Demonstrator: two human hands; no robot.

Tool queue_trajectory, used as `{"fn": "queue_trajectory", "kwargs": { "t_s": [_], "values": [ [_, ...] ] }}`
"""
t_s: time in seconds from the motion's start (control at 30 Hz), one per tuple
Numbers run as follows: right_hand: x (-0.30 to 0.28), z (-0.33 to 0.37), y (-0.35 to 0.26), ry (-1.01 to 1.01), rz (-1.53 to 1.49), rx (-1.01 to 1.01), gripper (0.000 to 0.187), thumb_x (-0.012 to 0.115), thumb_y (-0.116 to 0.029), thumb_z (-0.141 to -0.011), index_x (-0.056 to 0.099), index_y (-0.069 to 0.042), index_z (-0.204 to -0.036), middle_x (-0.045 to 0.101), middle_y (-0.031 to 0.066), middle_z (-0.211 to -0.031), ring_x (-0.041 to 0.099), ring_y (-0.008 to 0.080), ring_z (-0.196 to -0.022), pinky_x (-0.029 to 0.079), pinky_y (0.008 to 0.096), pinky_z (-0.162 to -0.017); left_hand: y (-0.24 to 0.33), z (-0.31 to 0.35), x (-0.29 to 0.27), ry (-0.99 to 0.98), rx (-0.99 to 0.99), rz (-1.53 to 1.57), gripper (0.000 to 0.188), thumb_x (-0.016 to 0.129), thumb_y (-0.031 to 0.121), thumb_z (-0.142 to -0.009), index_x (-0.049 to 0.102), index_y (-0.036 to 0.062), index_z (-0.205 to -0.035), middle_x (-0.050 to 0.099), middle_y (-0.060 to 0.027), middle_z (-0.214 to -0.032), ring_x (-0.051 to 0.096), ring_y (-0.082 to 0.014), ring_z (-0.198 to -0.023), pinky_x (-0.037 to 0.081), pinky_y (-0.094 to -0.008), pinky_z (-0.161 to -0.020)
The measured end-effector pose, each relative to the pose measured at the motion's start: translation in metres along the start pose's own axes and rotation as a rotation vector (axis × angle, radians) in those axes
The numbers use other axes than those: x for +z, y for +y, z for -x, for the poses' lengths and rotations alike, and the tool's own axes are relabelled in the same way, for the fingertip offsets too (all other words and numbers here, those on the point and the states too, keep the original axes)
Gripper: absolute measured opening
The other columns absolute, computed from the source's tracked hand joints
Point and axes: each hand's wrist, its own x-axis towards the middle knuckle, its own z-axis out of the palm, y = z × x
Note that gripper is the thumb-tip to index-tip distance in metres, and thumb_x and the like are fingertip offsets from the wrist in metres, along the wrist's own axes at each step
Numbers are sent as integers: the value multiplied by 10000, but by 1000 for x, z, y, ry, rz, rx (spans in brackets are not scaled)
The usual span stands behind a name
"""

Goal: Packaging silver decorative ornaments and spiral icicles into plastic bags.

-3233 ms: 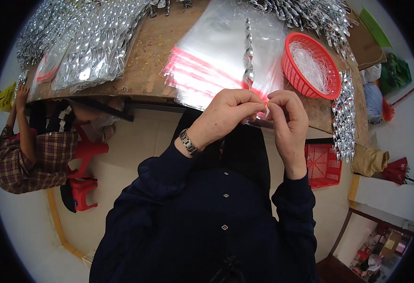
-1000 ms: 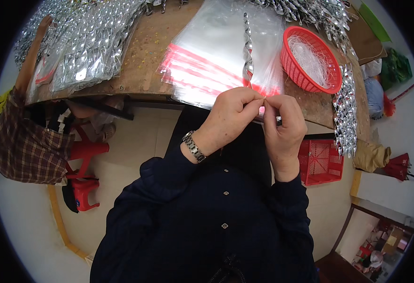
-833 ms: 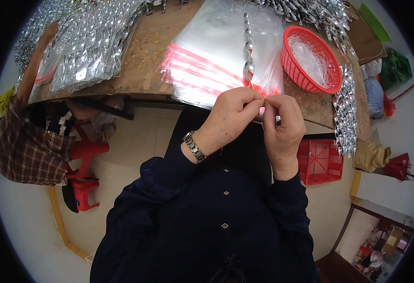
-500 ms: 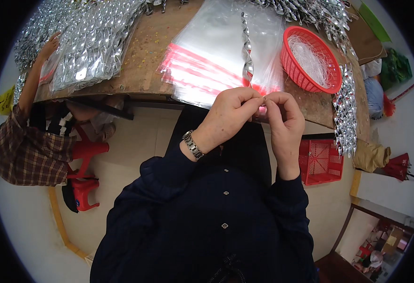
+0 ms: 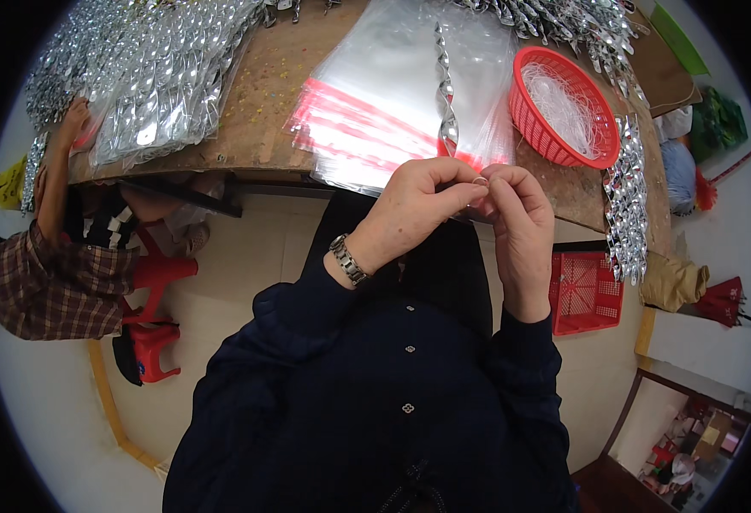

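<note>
My left hand [image 5: 418, 205] and my right hand [image 5: 517, 214] meet fingertip to fingertip just in front of the wooden table [image 5: 256, 137], pinching the near end of a twisted silver spiral strip [image 5: 446, 103]. The strip runs away from me across a stack of clear plastic bags with red strips [image 5: 393, 103]. The exact pinch point is hidden by my fingers. A metal watch sits on my left wrist.
A red plastic basket [image 5: 564, 111] with white thread stands right of the bags. Piles of silver spirals [image 5: 162, 77] cover the table's left and far right. A person in a plaid sleeve [image 5: 50, 256] reaches onto the table at left. Red stool and red crate sit below.
My hands stay pinched together at the strip's end with small finger movements. The person at left has moved an arm up and a hand onto the silver pile.
</note>
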Motion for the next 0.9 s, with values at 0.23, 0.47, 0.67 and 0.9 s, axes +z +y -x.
{"fn": "queue_trajectory", "kwargs": {
  "t_s": [0.23, 0.47, 0.67, 0.9],
  "values": [
    [-3, 0, 1, -38, -73, 18, 210, 470, -168, -995, 577, 4, -1052, 583, 12, -902, 493, 57, -727, 437, 207, -714, -2, -1, 0, 36, 23, -50, 148, 618, 146, -906, 672, 10, -930, 574, 55, -726, 443, -14, -608, 349, -178, -535],
    [0, 4, -2, 9, -4, -6, 214, 475, -173, -994, 575, 3, -1063, 584, 6, -859, 475, 56, -702, 408, 193, -665, 0, 0, 0, 57, 36, -97, 147, 615, 136, -908, 669, 1, -929, 592, 40, -759, 473, -19, -639, 375, -183, -557],
    [1, 1, -5, -19, 207, -100, 111, 550, -66, -937, 582, -14, -1030, 589, 7, -873, 455, 46, -647, 367, 169, -585, -6, 0, 5, 69, 154, -142, 181, 613, 148, -889, 653, -28, -908, 638, -31, -749, 554, -66, -674, 453, -230, -612],
    [-11, -4, -15, 11, -100, -175, 87, 505, -111, -976, 511, -46, -917, 631, 85, -965, 417, 71, -627, 365, 207, -608, -2, 3, -1, 84, 130, -232, 172, 612, 147, -885, 646, -21, -895, 626, -51, -736, 554, -88, -681, 451, -248, -635]
  ]
}}
